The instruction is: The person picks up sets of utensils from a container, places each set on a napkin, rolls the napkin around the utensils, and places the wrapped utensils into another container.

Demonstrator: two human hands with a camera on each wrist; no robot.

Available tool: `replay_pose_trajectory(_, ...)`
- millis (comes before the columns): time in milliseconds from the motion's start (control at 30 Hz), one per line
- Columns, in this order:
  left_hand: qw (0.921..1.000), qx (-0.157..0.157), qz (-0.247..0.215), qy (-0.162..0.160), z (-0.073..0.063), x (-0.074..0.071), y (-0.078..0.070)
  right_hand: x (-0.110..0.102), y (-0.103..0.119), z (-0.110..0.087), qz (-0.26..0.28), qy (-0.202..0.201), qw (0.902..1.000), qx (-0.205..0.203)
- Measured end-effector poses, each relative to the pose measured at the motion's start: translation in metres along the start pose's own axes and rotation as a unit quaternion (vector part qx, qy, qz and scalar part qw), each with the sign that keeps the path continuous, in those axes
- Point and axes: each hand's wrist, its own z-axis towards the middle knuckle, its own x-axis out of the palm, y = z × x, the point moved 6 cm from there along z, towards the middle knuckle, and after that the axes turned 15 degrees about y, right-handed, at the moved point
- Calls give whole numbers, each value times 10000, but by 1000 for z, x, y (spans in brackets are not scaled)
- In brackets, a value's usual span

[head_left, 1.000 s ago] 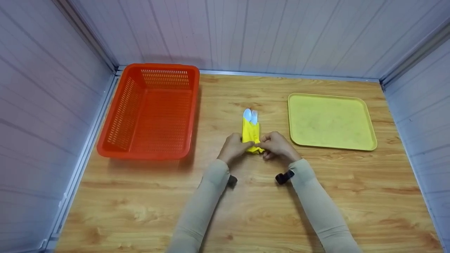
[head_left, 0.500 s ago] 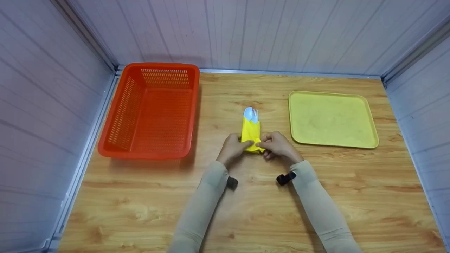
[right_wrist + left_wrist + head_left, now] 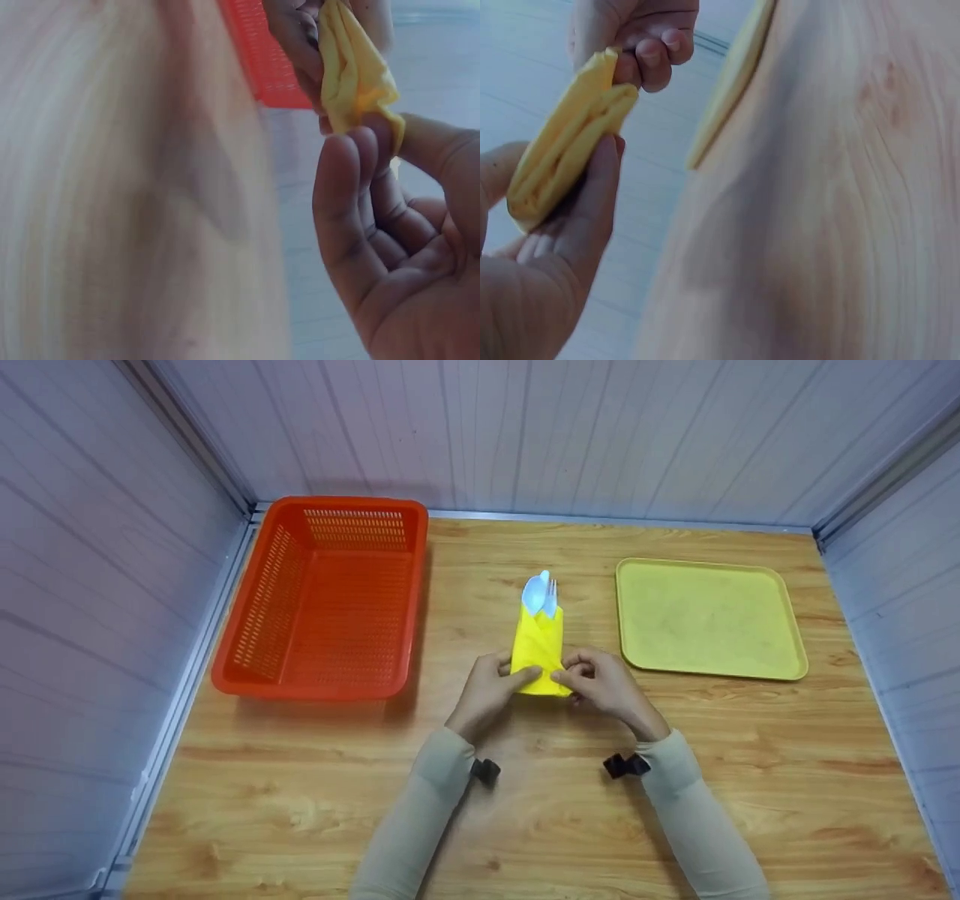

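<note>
A folded yellow napkin (image 3: 538, 645) forms a pouch, upright in the head view, with a white spoon (image 3: 534, 594) and a white fork (image 3: 551, 598) sticking out of its top. A third pale tip shows between them. My left hand (image 3: 487, 690) grips the lower left side, thumb on the front and fingers behind. At the lower right corner, my right hand (image 3: 607, 686) pinches the napkin between thumb and fingers. Layered folds of the napkin (image 3: 566, 154) show at its bottom end in the left wrist view. Both wrist views show it held above the table.
A red-orange plastic basket (image 3: 409, 607) with slotted walls stands at the left. To the right lies a yellow tray (image 3: 709, 619) on the wood-patterned table (image 3: 540, 825). Pale panel walls (image 3: 480, 435) enclose the back and sides.
Both hands have raised the napkin pouch off the table and toward the head camera, so it looks larger. Its lower edge looks straighter, and the wrists have drawn slightly nearer and farther apart.
</note>
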Motion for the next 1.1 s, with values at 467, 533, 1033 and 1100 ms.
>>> replay_pose_trajectory(467,9877,1110,-894,636,-52,24,-29,29,57,-54,247,-284,9823,-1836)
replay_pose_trajectory(533,9880,1137,-879,564,-55,26,-30,32,58,-57,374,-280,9763,-2112)
replay_pose_trajectory(1033,9858,1406,-842,361,-60,30,-30,28,42,-56,-147,-823,9669,-2409)
replay_pose_trajectory(1100,9868,1468,-678,116,-61,29,-31,26,42,-56,-579,-1298,9623,-2318)
